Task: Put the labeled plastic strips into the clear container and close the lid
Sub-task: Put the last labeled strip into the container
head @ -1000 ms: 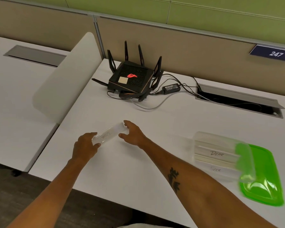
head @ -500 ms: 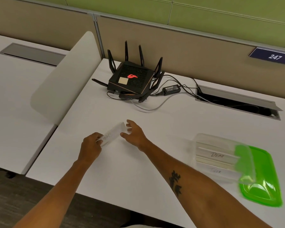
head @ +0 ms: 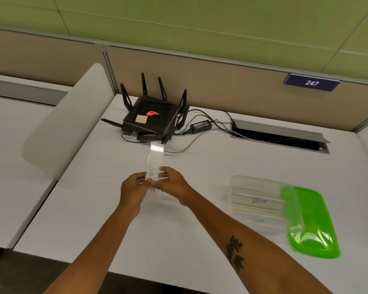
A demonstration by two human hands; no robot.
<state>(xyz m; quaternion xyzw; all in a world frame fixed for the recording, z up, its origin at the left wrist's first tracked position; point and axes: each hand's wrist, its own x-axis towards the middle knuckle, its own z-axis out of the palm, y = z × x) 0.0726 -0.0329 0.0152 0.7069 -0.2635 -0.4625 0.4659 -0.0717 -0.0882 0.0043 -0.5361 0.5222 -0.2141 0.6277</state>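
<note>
A clear plastic strip [head: 155, 160] with a handwritten label stands on end above the white desk, pointing away from me. My left hand [head: 134, 188] and my right hand [head: 172, 184] both pinch its lower end. To the right on the desk lies the clear container [head: 235, 187], open, with two labeled strips inside reading "Bear" [head: 258, 200] and "Tiger" [head: 258, 220]. Its green lid [head: 314, 225] lies partly under the container's right end.
A black router [head: 151, 118] with antennas and cables sits at the back of the desk, just beyond the raised strip. A power brick [head: 201, 125] and an open cable hatch [head: 278, 136] lie behind right. A white divider panel [head: 68, 119] stands on the left.
The strip has turned from lying slanted between my hands to standing upright, lengthwise away from me. Both hands have come together at its near end, and the view has tilted upward.
</note>
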